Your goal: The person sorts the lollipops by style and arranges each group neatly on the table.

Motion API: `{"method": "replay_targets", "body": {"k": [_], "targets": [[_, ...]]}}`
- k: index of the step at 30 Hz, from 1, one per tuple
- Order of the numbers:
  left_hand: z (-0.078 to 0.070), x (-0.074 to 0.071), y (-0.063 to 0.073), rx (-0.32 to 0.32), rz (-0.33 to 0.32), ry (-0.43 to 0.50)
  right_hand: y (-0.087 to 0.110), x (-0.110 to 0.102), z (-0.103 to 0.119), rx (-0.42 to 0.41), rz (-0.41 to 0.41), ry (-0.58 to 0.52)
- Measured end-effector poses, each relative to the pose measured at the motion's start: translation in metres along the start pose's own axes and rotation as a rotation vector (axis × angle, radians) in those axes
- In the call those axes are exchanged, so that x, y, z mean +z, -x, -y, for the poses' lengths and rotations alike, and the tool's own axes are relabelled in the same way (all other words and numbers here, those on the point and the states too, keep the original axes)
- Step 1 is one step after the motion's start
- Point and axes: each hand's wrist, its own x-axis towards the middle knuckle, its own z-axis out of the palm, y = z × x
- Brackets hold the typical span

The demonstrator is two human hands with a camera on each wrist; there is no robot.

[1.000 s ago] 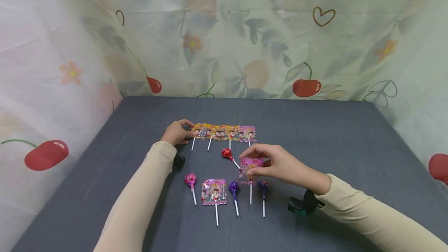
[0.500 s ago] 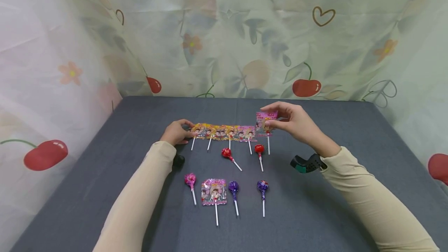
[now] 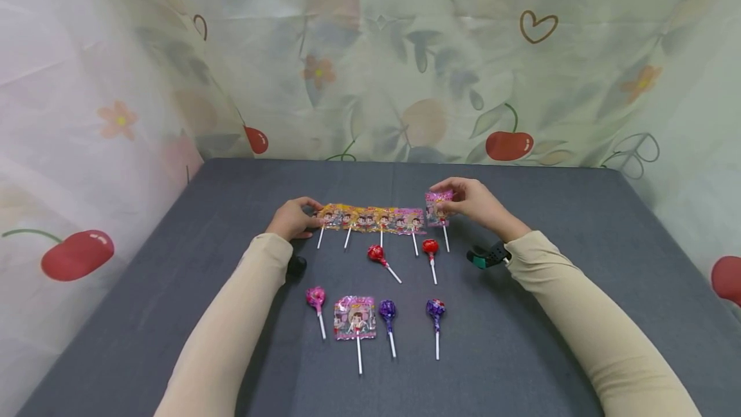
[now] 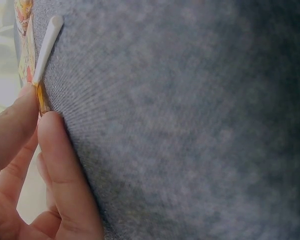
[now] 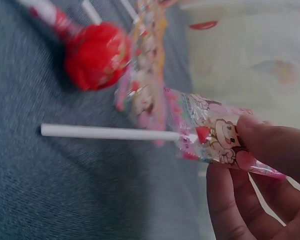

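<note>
In the head view, a row of flat lollipops (image 3: pixel 365 219) in yellow and pink wrappers lies across the table. My left hand (image 3: pixel 294 219) pinches the edge of the yellow-wrapped lollipop (image 4: pixel 42 98) at the left end between thumb and finger. At the right end, my right hand (image 3: pixel 471 201) holds a pink-wrapped flat lollipop (image 3: pixel 438 209) by its wrapper, stick pointing toward me. The right wrist view shows thumb and fingers on either side of this wrapper (image 5: pixel 210 131), its lower edge close to the row's last wrapper; whether they touch, I cannot tell.
Nearer me lie two red round lollipops (image 3: pixel 376 253), a pink round lollipop (image 3: pixel 316 297), a pink-wrapped flat lollipop (image 3: pixel 355 318) and two purple round lollipops (image 3: pixel 388 309). A printed curtain (image 3: pixel 382 56) hangs behind the dark grey table (image 3: pixel 550 224).
My right hand has carried the pink-wrapped flat lollipop away from the near group to the row's right end, then lowered it slightly. The left hand has stayed in place.
</note>
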Motion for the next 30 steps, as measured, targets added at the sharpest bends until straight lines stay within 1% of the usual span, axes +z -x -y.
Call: {"method": "replay_targets", "body": {"k": [6,9,13,19,23,30], "targets": [[0.0,0.0,0.002,0.01,0.008,0.007,-0.011,0.007,-0.008,0.036,0.05,0.02],[0.0,-0.001,0.001,0.015,0.011,0.006,-0.014,0.009,-0.01,0.061,0.07,0.017],[0.0,-0.001,0.001,0.015,0.013,0.007,-0.015,0.011,-0.011,0.096,0.093,0.04],[0.0,-0.001,0.001,0.014,0.02,0.005,-0.019,0.013,-0.017,0.118,0.097,0.08],[0.0,-0.001,0.001,0.008,0.012,0.001,-0.021,0.013,-0.02,0.132,0.096,0.096],[0.0,0.0,0.0,0.004,0.002,-0.009,-0.022,0.011,-0.02,0.167,0.088,0.143]]}}
